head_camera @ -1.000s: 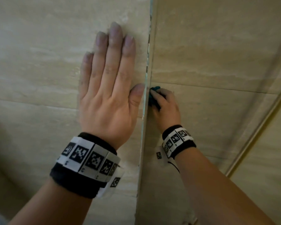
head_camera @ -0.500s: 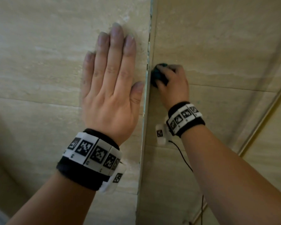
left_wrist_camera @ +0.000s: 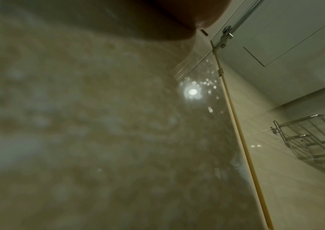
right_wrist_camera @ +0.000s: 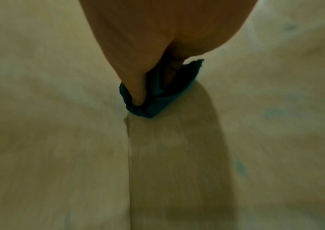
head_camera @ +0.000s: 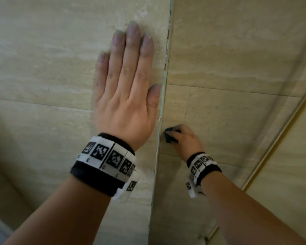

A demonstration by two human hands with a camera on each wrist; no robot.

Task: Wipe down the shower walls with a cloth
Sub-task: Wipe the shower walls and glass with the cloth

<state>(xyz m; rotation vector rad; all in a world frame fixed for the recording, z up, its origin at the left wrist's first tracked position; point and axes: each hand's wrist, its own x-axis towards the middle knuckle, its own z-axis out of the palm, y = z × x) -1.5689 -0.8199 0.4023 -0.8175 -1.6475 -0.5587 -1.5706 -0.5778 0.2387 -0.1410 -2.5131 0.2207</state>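
The teal cloth [head_camera: 169, 136] is bunched small and pressed into the corner seam [head_camera: 162, 110] where the two beige tiled walls meet, at about 5 o'clock from the middle of the head view. Your right hand [head_camera: 185, 140] has its fingers curled round the cloth, holding it against the right-hand wall [head_camera: 237, 68]; in the right wrist view a fingertip [right_wrist_camera: 136, 96] digs into the folded cloth [right_wrist_camera: 157, 102] right at the seam. Your left hand [head_camera: 125, 96] lies flat and wide on the left-hand wall [head_camera: 42, 68] at 10 o'clock from the cloth, fingers straight and together, thumb just beside the seam, gripping nothing. In the left wrist view a metal rack [left_wrist_camera: 307, 137] hangs on a far wall at 3 o'clock.
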